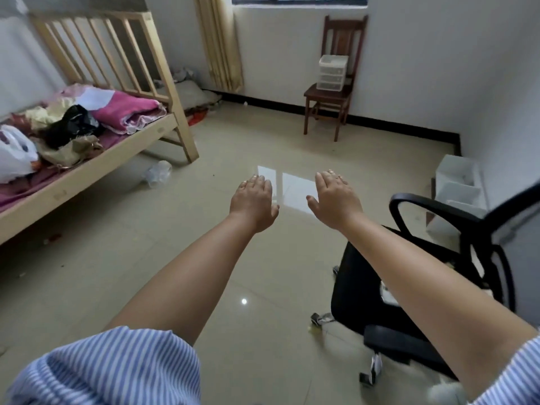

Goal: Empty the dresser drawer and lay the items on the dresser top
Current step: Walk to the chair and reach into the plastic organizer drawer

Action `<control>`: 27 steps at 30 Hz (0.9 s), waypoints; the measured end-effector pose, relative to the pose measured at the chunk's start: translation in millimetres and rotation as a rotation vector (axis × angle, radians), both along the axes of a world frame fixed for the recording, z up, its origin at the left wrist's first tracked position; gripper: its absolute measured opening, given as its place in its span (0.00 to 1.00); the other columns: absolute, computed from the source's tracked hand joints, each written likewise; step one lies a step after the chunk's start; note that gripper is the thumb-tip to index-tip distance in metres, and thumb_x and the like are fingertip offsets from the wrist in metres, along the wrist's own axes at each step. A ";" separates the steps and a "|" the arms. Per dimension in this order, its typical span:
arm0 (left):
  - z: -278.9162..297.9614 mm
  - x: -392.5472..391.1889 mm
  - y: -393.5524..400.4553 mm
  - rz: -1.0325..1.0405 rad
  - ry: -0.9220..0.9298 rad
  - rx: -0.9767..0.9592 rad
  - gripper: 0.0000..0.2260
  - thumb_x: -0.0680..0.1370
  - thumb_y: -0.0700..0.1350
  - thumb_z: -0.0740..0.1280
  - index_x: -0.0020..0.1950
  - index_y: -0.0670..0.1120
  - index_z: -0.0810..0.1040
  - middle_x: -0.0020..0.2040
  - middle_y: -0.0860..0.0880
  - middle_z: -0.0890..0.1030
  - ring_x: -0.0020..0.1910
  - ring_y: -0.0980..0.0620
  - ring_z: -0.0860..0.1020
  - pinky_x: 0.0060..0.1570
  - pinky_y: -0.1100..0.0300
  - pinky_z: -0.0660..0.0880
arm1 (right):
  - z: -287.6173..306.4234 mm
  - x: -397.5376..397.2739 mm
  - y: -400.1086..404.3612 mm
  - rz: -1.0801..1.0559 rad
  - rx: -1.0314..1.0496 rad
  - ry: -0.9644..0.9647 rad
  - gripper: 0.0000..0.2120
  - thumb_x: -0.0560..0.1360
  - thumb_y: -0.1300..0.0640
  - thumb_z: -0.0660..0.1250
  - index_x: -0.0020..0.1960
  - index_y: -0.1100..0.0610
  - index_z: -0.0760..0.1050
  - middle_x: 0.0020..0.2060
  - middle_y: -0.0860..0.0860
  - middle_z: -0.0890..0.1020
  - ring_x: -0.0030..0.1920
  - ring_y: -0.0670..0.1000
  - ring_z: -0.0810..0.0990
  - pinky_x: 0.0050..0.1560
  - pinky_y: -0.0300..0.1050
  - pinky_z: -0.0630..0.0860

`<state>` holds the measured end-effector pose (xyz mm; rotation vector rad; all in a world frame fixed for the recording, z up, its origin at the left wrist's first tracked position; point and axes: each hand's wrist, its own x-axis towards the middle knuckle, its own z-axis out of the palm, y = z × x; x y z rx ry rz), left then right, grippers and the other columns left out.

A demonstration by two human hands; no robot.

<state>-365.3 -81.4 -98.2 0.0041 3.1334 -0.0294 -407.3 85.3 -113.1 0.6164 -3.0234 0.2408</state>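
- A bare room with a glossy tiled floor [175,258], white walls and a window at the far side; no full-size dresser shows.
- A wooden bed [96,159] heaped with clothes and bags runs along the left; a black office chair [409,287] sits near right, just under the right forearm.
- Far right of centre, a wooden chair [330,92] against the wall carries a small white drawer unit [331,73], its drawers seemingly closed. This looks like the task's "dresser", though that is a judgement.
- The left hand [252,201] and right hand [336,200] are both stretched forward, palms down, fingers spread flat, holding nothing and touching nothing.
- Step in hand: none of the emptying has begun; this reads as the start, well apart from the unit.
- Next move calls for crossing the floor to the wooden chair, then pulling a drawer open.
- Open room: the middle floor is free; the office chair's arm and wheels crowd the right, and a clear plastic item [159,172] lies by the bed's foot.
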 end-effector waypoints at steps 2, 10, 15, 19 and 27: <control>-6.8 -51.8 -25.7 0.060 -0.022 0.027 0.29 0.79 0.53 0.57 0.74 0.38 0.54 0.76 0.40 0.57 0.76 0.44 0.54 0.75 0.52 0.53 | -11.9 -53.4 -23.7 -0.007 0.008 -0.037 0.29 0.80 0.49 0.53 0.74 0.64 0.51 0.75 0.59 0.58 0.76 0.56 0.52 0.76 0.49 0.48; -40.3 -291.1 -114.9 0.071 -0.097 0.104 0.32 0.79 0.57 0.54 0.75 0.38 0.50 0.77 0.40 0.53 0.76 0.45 0.51 0.76 0.52 0.51 | -52.0 -282.2 -104.5 -0.148 0.018 -0.168 0.32 0.79 0.45 0.51 0.75 0.64 0.47 0.76 0.58 0.52 0.77 0.55 0.48 0.77 0.48 0.45; -52.6 -430.2 -140.1 0.003 -0.180 0.094 0.33 0.79 0.59 0.53 0.74 0.38 0.52 0.77 0.40 0.55 0.76 0.45 0.53 0.75 0.52 0.53 | -58.3 -408.2 -132.2 -0.235 0.021 -0.240 0.32 0.79 0.45 0.50 0.75 0.63 0.48 0.76 0.58 0.52 0.77 0.55 0.48 0.77 0.49 0.45; -65.8 -555.0 -152.8 -0.038 -0.199 0.075 0.32 0.78 0.59 0.55 0.73 0.37 0.56 0.75 0.40 0.60 0.75 0.44 0.56 0.74 0.52 0.56 | -69.6 -523.6 -141.1 -0.276 0.010 -0.264 0.31 0.79 0.46 0.51 0.74 0.64 0.49 0.76 0.59 0.53 0.77 0.55 0.48 0.77 0.48 0.46; -81.8 -834.5 -170.6 -0.034 -0.237 0.030 0.29 0.79 0.57 0.54 0.72 0.37 0.58 0.74 0.39 0.61 0.75 0.44 0.57 0.74 0.53 0.56 | -81.9 -801.5 -138.0 -0.352 -0.048 -0.289 0.31 0.80 0.48 0.52 0.75 0.64 0.47 0.76 0.58 0.51 0.77 0.55 0.47 0.77 0.49 0.45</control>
